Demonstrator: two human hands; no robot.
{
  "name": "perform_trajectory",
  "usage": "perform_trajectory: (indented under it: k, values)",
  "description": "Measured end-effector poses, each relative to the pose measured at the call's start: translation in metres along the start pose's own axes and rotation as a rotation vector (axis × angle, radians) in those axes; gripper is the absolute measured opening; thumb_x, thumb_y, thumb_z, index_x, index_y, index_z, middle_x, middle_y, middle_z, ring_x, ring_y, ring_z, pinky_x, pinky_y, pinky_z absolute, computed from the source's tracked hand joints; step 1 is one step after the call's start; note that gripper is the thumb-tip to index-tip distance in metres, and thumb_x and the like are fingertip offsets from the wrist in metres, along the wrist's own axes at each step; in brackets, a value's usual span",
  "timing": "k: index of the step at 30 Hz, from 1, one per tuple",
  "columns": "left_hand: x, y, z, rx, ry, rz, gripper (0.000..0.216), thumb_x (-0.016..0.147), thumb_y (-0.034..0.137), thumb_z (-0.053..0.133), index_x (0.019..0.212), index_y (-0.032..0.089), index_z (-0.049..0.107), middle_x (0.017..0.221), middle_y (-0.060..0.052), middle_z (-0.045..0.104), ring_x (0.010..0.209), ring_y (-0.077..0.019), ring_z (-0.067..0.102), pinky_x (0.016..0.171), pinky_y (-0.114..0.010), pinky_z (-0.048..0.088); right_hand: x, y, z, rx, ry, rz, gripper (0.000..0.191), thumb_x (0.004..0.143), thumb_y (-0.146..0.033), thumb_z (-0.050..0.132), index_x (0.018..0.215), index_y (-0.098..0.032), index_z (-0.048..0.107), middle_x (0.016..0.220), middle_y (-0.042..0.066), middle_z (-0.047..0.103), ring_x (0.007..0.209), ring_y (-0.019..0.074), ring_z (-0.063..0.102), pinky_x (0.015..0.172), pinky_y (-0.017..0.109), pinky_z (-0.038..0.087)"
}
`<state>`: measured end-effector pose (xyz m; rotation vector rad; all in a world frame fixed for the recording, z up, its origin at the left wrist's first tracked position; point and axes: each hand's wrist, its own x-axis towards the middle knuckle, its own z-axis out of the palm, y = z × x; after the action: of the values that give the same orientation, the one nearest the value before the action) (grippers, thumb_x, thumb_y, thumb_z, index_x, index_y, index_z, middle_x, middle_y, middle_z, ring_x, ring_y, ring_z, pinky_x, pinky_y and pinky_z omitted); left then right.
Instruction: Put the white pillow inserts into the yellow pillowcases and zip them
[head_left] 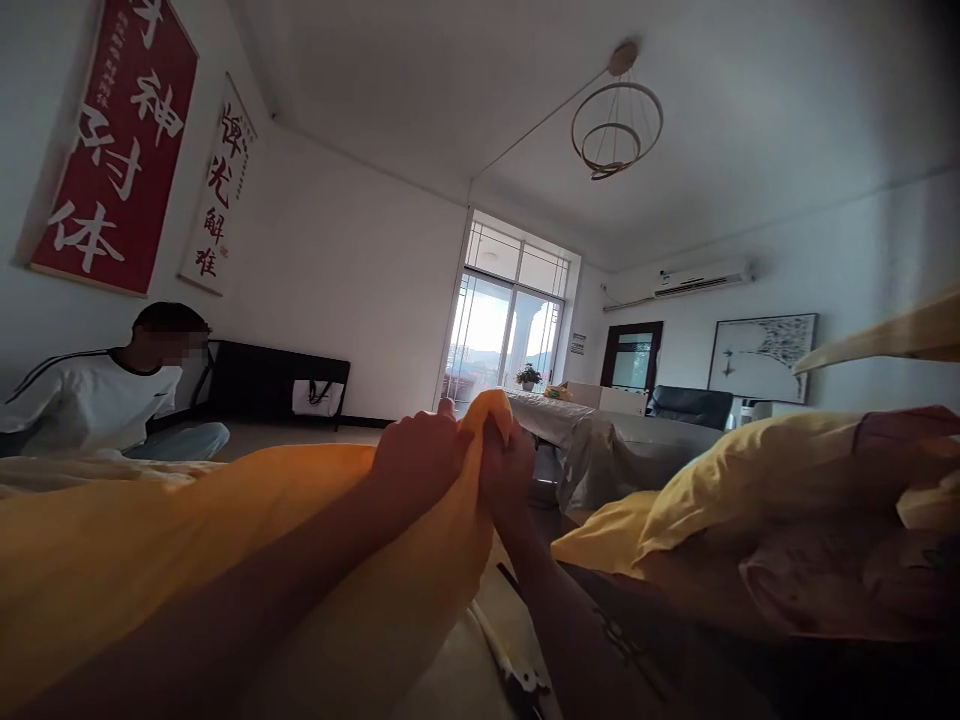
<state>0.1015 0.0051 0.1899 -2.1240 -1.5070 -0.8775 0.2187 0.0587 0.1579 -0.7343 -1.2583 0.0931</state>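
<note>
A large yellow cloth (300,510) spreads across the lower left and rises to a gathered peak in the middle. My left hand (420,445) is closed on its raised edge, fingers curled round the fabric. Just to the right, my right hand (507,465) grips the same cloth close to the peak, and a fold hangs over its fingers. Both hands are close together, at about the height of the table beyond. Fingertips of both hands are partly hidden by the cloth and by shadow.
A person (90,400) in a white top sits low at the left, near a black bench (247,385). More yellow fabric (712,480), bulky and pillow-like, lies at the right. A covered table (630,440) stands beyond my hands, with a potted plant (529,376) on it.
</note>
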Motion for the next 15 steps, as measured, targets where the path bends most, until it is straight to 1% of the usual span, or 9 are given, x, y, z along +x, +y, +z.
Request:
perform_trajectory:
  k: [2, 3, 5, 8, 10, 11, 12, 13, 15]
  values:
    - [0.003, 0.009, 0.006, 0.031, 0.023, 0.037, 0.039, 0.095, 0.037, 0.019, 0.097, 0.018, 0.053, 0.07, -0.01, 0.063, 0.069, -0.0295, 0.066, 0.054, -0.033, 0.038, 0.002, -0.005, -0.009, 0.059, -0.069, 0.07, 0.037, 0.077, -0.051, 0.052, 0.06, -0.019, 0.05, 0.056, -0.003, 0.045, 0.054, 0.0116, 0.04, 0.047, 0.023, 0.032]
    - [0.004, 0.01, 0.007, 0.058, 0.047, 0.077, 0.038, 0.096, 0.037, 0.019, 0.094, 0.019, 0.053, 0.067, -0.009, 0.062, 0.066, -0.0289, 0.065, 0.052, -0.032, 0.035, 0.002, -0.005, -0.016, 0.093, -0.097, 0.117, 0.038, 0.075, -0.053, 0.054, 0.062, -0.018, 0.053, 0.056, -0.002, 0.048, 0.054, 0.0122, 0.042, 0.046, 0.023, 0.034]
    - [0.004, 0.009, 0.008, 0.107, 0.061, 0.163, 0.03, 0.095, 0.034, 0.026, 0.093, 0.021, 0.052, 0.064, -0.006, 0.061, 0.062, -0.0261, 0.064, 0.049, -0.029, 0.029, -0.005, 0.002, -0.033, 0.138, -0.114, 0.178, 0.039, 0.074, -0.056, 0.057, 0.069, -0.017, 0.058, 0.06, -0.001, 0.053, 0.055, 0.0138, 0.047, 0.048, 0.025, 0.038]
    - [0.003, 0.003, 0.006, 0.192, 0.084, 0.272, 0.017, 0.089, 0.033, 0.039, 0.093, 0.022, 0.052, 0.063, -0.002, 0.061, 0.056, -0.0199, 0.06, 0.048, -0.027, 0.02, -0.037, 0.037, -0.058, 0.106, -0.131, 0.123, 0.039, 0.075, -0.056, 0.059, 0.081, -0.017, 0.063, 0.072, 0.002, 0.061, 0.064, 0.0169, 0.053, 0.055, 0.027, 0.044]
    - [0.003, -0.002, 0.004, 0.247, 0.172, 0.35, 0.015, 0.087, 0.032, 0.042, 0.088, 0.022, 0.053, 0.063, -0.001, 0.061, 0.053, -0.0165, 0.057, 0.047, -0.028, 0.016, -0.071, 0.072, -0.067, 0.025, -0.169, 0.055, 0.036, 0.079, -0.053, 0.057, 0.081, -0.018, 0.064, 0.075, 0.004, 0.063, 0.07, 0.0187, 0.055, 0.061, 0.029, 0.046]
    - [0.004, -0.004, 0.003, 0.271, 0.237, 0.395, 0.014, 0.087, 0.029, 0.041, 0.086, 0.022, 0.053, 0.062, -0.001, 0.061, 0.052, -0.0151, 0.055, 0.048, -0.028, 0.016, -0.09, 0.09, -0.066, -0.016, -0.188, 0.04, 0.035, 0.081, -0.052, 0.055, 0.08, -0.019, 0.065, 0.074, 0.004, 0.063, 0.071, 0.0195, 0.055, 0.062, 0.03, 0.045]
    - [0.005, -0.006, 0.001, 0.294, 0.299, 0.444, 0.015, 0.087, 0.024, 0.04, 0.085, 0.022, 0.054, 0.062, -0.001, 0.061, 0.05, -0.0139, 0.053, 0.048, -0.028, 0.016, -0.109, 0.106, -0.062, -0.041, -0.21, 0.032, 0.035, 0.082, -0.051, 0.053, 0.073, -0.019, 0.064, 0.07, 0.004, 0.062, 0.069, 0.0194, 0.053, 0.062, 0.03, 0.045]
    - [0.007, -0.008, -0.002, 0.316, 0.355, 0.494, 0.018, 0.087, 0.019, 0.037, 0.085, 0.022, 0.055, 0.062, 0.0, 0.062, 0.05, -0.0129, 0.052, 0.049, -0.028, 0.017, -0.126, 0.12, -0.055, -0.029, -0.234, 0.049, 0.037, 0.082, -0.052, 0.052, 0.068, -0.019, 0.062, 0.066, 0.003, 0.06, 0.066, 0.0187, 0.052, 0.059, 0.029, 0.043]
    - [0.012, -0.011, -0.01, 0.363, 0.432, 0.578, 0.027, 0.087, 0.011, 0.032, 0.09, 0.021, 0.057, 0.063, 0.0, 0.063, 0.049, -0.0118, 0.05, 0.051, -0.028, 0.022, -0.155, 0.136, -0.032, 0.068, -0.222, 0.134, 0.043, 0.084, -0.055, 0.047, 0.061, -0.019, 0.056, 0.058, 0.001, 0.052, 0.058, 0.0157, 0.045, 0.052, 0.027, 0.038]
